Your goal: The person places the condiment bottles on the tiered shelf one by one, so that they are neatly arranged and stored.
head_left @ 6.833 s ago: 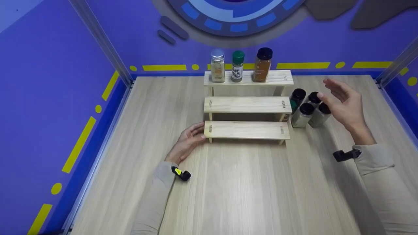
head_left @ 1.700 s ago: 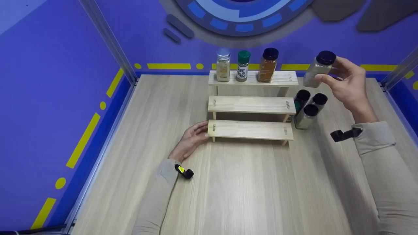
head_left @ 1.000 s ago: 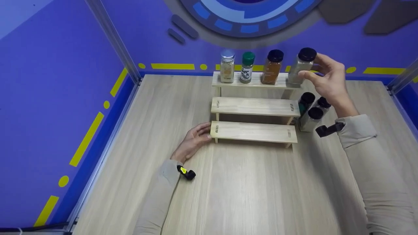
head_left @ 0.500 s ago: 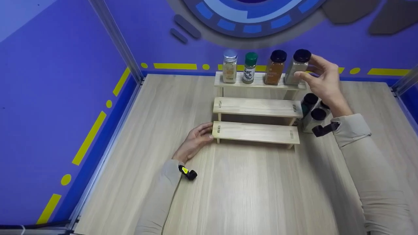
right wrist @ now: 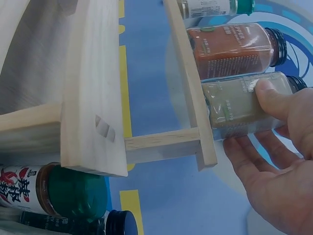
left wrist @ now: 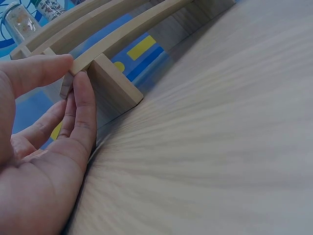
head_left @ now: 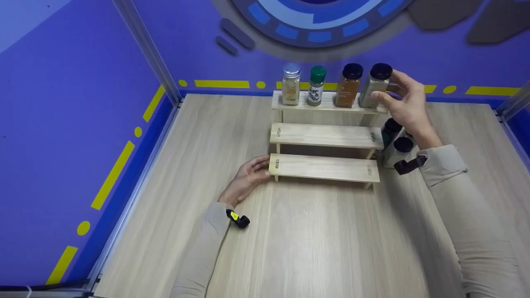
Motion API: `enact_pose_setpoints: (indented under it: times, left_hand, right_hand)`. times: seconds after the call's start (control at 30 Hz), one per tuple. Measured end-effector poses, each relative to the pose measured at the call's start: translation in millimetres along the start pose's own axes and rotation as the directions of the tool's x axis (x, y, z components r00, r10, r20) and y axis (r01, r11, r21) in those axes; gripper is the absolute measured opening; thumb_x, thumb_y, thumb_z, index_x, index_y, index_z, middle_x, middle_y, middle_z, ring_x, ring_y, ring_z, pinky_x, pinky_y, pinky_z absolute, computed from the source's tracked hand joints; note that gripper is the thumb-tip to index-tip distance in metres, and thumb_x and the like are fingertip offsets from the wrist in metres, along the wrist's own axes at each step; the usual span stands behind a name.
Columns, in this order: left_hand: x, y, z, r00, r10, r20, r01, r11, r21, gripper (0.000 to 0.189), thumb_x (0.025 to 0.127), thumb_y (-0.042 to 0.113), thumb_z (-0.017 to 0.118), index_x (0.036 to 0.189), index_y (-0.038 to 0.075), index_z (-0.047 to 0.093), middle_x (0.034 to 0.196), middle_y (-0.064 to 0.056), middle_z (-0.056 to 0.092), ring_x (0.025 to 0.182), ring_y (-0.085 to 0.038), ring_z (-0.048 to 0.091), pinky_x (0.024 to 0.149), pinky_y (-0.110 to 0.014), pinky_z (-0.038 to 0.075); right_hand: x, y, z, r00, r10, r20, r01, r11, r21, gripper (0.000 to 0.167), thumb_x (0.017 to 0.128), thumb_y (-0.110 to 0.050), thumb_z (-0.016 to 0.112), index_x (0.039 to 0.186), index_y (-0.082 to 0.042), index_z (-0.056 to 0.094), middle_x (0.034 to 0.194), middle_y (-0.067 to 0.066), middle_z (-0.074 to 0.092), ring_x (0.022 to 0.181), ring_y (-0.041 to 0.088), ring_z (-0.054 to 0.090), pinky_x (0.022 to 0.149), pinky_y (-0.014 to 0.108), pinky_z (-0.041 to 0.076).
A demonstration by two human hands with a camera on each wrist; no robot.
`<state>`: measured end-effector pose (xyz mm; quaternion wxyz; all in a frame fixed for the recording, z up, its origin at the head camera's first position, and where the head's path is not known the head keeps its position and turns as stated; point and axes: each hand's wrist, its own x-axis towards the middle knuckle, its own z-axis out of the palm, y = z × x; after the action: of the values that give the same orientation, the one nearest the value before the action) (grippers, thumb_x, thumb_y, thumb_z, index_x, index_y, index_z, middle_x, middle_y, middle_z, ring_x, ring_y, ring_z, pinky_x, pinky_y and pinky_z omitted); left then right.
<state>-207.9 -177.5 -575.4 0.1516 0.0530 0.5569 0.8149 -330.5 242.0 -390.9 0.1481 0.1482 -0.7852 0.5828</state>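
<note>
My right hand [head_left: 408,101] holds a square spice jar [head_left: 371,94] with a black lid and greyish powder, upright at the right end of the top shelf of a three-step wooden rack [head_left: 325,167]. In the right wrist view, the thumb lies on the jar's near face and its base meets the shelf. My left hand [head_left: 246,180] pinches the left end of the lowest step; the left wrist view shows the thumb above the board [left wrist: 127,36] and fingertips below. Beside the held jar stand an orange-brown spice jar [head_left: 347,91], a green-lidded one [head_left: 315,91] and a silver-lidded one [head_left: 291,89].
On the table [head_left: 314,240], right of the rack, several more jars stand close together, among them a black-lidded jar [head_left: 399,152] partly under the right forearm. A green-lidded jar [right wrist: 80,191] lies low in the right wrist view. A blue wall [head_left: 186,54] rises behind.
My right hand has taken the black-lidded jar from the group at right, lifted it and brought it left onto the top shelf. The left hand has kept its place at the lowest step.
</note>
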Motion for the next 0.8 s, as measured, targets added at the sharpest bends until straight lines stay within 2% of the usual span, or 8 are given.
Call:
enact_pose_setpoints:
  times: [0.2, 0.37, 0.63, 0.8]
  left_hand:
    - [0.4, -1.0, 2.8, 1.0, 0.007, 0.007, -0.007, 1.0, 0.013, 0.068, 0.097, -0.009, 0.065, 0.159, -0.008, 0.037, 0.154, -0.02, 0.051, 0.131, -0.019, 0.058, 0.106, -0.028, 0.056]
    - [0.3, -1.9, 3.5, 1.0, 0.011, 0.01, -0.011, 1.0, 0.009, 0.067, 0.096, -0.009, 0.065, 0.158, -0.008, 0.038, 0.152, -0.02, 0.052, 0.131, -0.02, 0.058, 0.109, -0.033, 0.055]
    - [-0.5, -2.3, 0.3, 1.0, 0.014, 0.014, -0.014, 1.0, 0.013, 0.069, 0.096, -0.007, 0.066, 0.159, -0.007, 0.037, 0.157, -0.025, 0.047, 0.133, -0.024, 0.058, 0.114, -0.037, 0.053]
    - [-0.1, -1.3, 0.2, 1.0, 0.024, 0.01, -0.024, 1.0, 0.002, 0.068, 0.096, -0.008, 0.065, 0.159, -0.008, 0.038, 0.154, -0.023, 0.049, 0.133, -0.024, 0.057, 0.113, -0.037, 0.054]
  right_hand:
    - [-4.7, -3, -5, 1.0, 0.01, 0.011, -0.01, 1.0, -0.005, 0.058, 0.092, -0.005, 0.082, 0.147, -0.011, 0.064, 0.136, -0.002, 0.07, 0.115, 0.008, 0.069, 0.101, 0.02, 0.057]
    - [-8.4, -8, -11, 1.0, -0.005, 0.007, 0.005, 1.0, 0.005, 0.06, 0.093, -0.004, 0.082, 0.149, -0.009, 0.062, 0.142, 0.004, 0.068, 0.123, 0.009, 0.067, 0.105, 0.022, 0.056]
    - [-19.4, -17, -24, 1.0, -0.015, -0.013, 0.014, 1.0, -0.023, 0.06, 0.094, -0.006, 0.081, 0.15, -0.004, 0.059, 0.144, 0.011, 0.067, 0.127, 0.015, 0.068, 0.107, 0.024, 0.056]
    - [-28.1, -19, -34, 0.999, -0.025, -0.024, 0.025, 1.0, 0.013, 0.056, 0.093, 0.0, 0.08, 0.146, -0.004, 0.062, 0.139, 0.012, 0.07, 0.125, 0.016, 0.069, 0.108, 0.025, 0.056]
